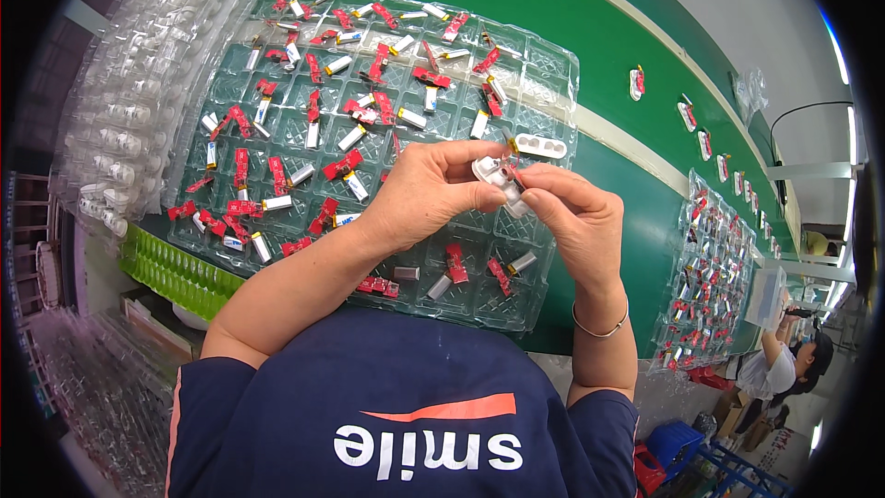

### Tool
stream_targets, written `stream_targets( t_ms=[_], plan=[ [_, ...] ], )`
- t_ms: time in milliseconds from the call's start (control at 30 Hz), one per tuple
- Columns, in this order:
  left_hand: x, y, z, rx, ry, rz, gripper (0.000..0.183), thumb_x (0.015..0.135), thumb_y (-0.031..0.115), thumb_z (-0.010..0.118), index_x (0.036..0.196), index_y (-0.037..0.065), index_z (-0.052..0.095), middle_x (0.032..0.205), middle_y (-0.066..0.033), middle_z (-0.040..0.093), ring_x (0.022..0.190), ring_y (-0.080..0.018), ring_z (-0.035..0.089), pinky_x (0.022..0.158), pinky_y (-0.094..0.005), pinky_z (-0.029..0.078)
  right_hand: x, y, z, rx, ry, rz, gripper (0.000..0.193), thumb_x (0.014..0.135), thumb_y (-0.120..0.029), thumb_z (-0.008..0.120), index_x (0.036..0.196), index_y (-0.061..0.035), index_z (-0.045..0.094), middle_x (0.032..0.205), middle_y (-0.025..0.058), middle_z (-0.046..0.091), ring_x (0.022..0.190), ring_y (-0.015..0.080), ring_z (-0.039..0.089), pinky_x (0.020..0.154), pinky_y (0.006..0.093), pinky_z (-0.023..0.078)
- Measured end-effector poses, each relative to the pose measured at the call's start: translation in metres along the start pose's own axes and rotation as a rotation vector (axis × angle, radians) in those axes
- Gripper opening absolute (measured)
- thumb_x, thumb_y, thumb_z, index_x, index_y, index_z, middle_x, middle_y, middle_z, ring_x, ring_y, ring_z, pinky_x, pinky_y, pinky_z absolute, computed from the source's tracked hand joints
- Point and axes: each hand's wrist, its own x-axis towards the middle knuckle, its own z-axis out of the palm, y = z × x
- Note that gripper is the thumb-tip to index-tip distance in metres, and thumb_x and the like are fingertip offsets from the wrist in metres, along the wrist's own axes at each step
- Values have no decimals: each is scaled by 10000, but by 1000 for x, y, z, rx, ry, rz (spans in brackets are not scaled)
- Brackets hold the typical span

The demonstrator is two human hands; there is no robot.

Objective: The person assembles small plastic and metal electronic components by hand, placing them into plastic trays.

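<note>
Between the fingers of my left hand (417, 195) is a small white plastic housing (490, 169), held tilted above a clear tray (516, 249). My right hand (579, 214) closes thumb and forefinger on a small red circuit board (513, 177) at the housing; the fingertips hide most of it. Just beyond the fingers lies a white oblong cover (540, 146) with several round holes. The tray's compartments hold several red boards wired to silver battery cells, such as a board (343, 164) and a cell (356, 186) left of my hands.
Stacked clear trays with white parts (138, 83) stand at the left, above a green ribbed tray (175, 267). On the green bench (613, 194), another filled tray (705, 267) sits at right. White units with red parts (687, 115) line the far belt. Another person (784, 364) works at far right.
</note>
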Motion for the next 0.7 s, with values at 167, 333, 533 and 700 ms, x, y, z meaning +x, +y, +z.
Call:
stream_targets(
  t_ms=[167,333,533,700],
  plan=[
    [-1,0,-2,-31,-9,16,344,750,-15,641,1077,-56,539,910,-97,634,802,-116,608,708,-229,507,0,-1,1,-45,-14,-12,122,757,23,642,877,42,658,898,113,642,808,136,587,701,230,478],
    [0,0,-2,-41,-12,-22,275,747,-20,641,1005,-44,551,886,-94,633,786,-114,609,685,-226,512,0,-4,1,-56,-23,-18,119,757,30,638,874,44,658,894,115,643,803,135,588,696,228,478],
    [1,0,-3,-51,-28,-33,295,734,-43,644,1012,-34,543,882,-98,631,780,-130,618,678,-248,531,0,-3,1,-72,-23,-13,120,758,36,635,875,46,657,888,118,646,806,136,591,696,228,480],
    [0,1,-3,-50,-8,-20,299,729,-48,645,1010,-39,542,878,-108,633,772,-136,621,675,-250,535,1,0,1,-59,-21,-1,110,756,38,635,864,43,658,882,118,648,804,139,595,702,231,483]
  ],
)
